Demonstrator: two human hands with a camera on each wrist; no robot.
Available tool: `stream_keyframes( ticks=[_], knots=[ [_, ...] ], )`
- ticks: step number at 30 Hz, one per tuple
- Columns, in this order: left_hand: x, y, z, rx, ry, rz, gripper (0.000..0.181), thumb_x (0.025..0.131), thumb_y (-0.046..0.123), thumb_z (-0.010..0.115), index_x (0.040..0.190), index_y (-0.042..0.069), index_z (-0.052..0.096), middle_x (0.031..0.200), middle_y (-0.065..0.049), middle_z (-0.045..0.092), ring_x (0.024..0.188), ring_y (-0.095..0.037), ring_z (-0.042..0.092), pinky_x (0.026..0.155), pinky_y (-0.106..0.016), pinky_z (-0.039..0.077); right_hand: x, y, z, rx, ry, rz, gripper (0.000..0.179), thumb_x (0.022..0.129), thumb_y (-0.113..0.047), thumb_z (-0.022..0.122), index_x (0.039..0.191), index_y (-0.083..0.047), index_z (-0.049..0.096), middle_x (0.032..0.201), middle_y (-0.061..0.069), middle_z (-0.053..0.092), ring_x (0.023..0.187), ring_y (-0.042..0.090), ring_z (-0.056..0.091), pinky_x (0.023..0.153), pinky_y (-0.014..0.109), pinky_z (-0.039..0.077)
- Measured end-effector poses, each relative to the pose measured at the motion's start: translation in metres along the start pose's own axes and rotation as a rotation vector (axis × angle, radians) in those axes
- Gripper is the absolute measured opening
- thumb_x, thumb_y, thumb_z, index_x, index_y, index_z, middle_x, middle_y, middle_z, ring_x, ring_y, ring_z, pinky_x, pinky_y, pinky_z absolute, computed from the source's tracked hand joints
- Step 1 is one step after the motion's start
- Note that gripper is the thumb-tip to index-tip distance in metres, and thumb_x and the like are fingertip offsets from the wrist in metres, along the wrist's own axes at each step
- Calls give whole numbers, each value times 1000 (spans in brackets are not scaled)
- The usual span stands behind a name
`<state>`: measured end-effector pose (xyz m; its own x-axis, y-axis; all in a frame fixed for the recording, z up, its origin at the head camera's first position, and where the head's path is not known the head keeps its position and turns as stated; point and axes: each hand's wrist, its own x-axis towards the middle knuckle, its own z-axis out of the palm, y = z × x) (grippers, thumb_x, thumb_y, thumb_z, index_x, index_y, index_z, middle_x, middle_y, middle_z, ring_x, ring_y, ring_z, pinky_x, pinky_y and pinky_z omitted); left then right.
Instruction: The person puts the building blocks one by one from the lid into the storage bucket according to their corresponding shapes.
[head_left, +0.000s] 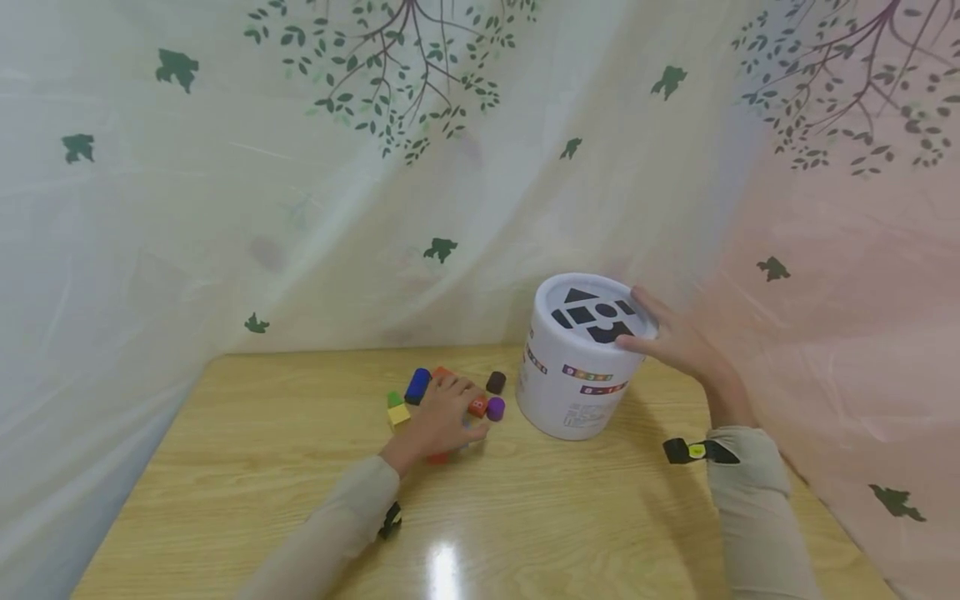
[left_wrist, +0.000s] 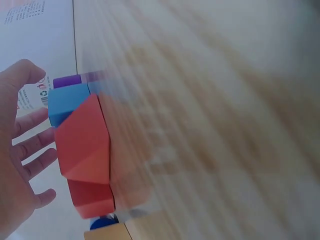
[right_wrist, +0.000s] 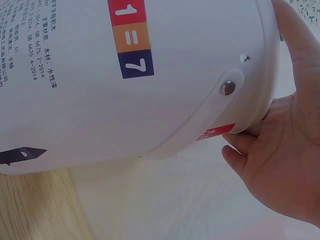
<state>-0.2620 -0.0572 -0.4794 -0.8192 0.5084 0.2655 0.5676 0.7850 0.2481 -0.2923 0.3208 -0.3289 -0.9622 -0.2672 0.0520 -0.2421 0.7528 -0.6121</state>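
A white cylindrical shape-sorter bucket (head_left: 555,383) with dark cut-outs in its lid stands on the table. My right hand (head_left: 678,342) grips its upper rim from the right, the thumb over the lid's edge. In the right wrist view the bucket's strap handle (right_wrist: 200,117) hangs beside the fingers (right_wrist: 239,142). My left hand (head_left: 442,417) is over a cluster of small coloured blocks, fingers spread and slightly bent, pinching none. A red block (left_wrist: 85,140), a light blue block (left_wrist: 69,102) and a purple block (head_left: 496,408) lie near it. The palm hides part of the cluster.
At the cluster's left lie a dark blue cylinder (head_left: 417,386), a yellow block (head_left: 399,415) and a green block (head_left: 394,398). A dark brown block (head_left: 496,382) sits between cluster and bucket. The wooden table (head_left: 525,517) ends at a printed curtain (head_left: 360,275) behind.
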Motion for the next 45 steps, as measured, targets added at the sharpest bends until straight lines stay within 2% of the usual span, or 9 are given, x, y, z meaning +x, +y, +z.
stream_keyframes(
  ticks=[8,14,18,24,30,32,39,45],
  knots=[
    [9,9,-2,20,23,-3,41,91,43,70,121,16,67,128,-5,62,124,-28,51,111,-55,36,1,-3,3,21,-12,-15,105,88,-46,74,165,-24,6,172,12,5,157,42,9,119,72,12],
    [21,9,1,71,-11,9,41,91,43,70,120,14,67,132,-7,61,127,-31,48,115,-55,32,4,-8,4,46,-34,-48,108,85,-41,78,165,-25,8,172,12,11,156,42,15,119,71,14],
    [25,9,3,108,-19,11,39,91,44,71,116,15,68,130,-6,62,127,-30,50,114,-56,33,5,-11,7,74,-51,-76,110,84,-37,80,165,-24,7,171,14,12,156,42,15,118,72,14],
    [28,12,4,72,-22,11,32,92,40,71,110,13,69,122,-6,62,122,-30,52,113,-59,34,7,-14,11,89,-51,-98,108,84,-36,80,165,-27,8,170,13,21,153,39,25,118,71,19],
    [29,13,4,67,-38,-16,34,91,40,72,113,15,69,124,-6,62,124,-30,51,114,-60,33,7,-16,5,102,-109,-83,111,84,-32,81,165,-21,6,172,12,7,158,39,7,120,70,10],
    [29,14,4,74,-47,-23,35,91,40,72,115,15,69,126,-5,62,125,-30,51,115,-60,32,6,-17,4,103,-117,-87,112,83,-31,83,165,-20,7,172,11,7,158,39,6,120,70,9],
    [30,15,4,89,-64,-40,35,91,41,72,114,15,69,124,-5,62,124,-29,51,116,-59,32,7,-22,9,3,-69,-114,110,83,-43,82,165,-22,11,172,10,14,157,40,15,118,71,17],
    [28,12,6,92,-46,-48,31,90,41,73,107,15,68,116,-4,63,120,-30,52,115,-59,33,5,-24,8,-86,-6,-85,108,81,-51,81,163,-11,22,169,14,23,155,41,20,119,69,19]
  ],
)
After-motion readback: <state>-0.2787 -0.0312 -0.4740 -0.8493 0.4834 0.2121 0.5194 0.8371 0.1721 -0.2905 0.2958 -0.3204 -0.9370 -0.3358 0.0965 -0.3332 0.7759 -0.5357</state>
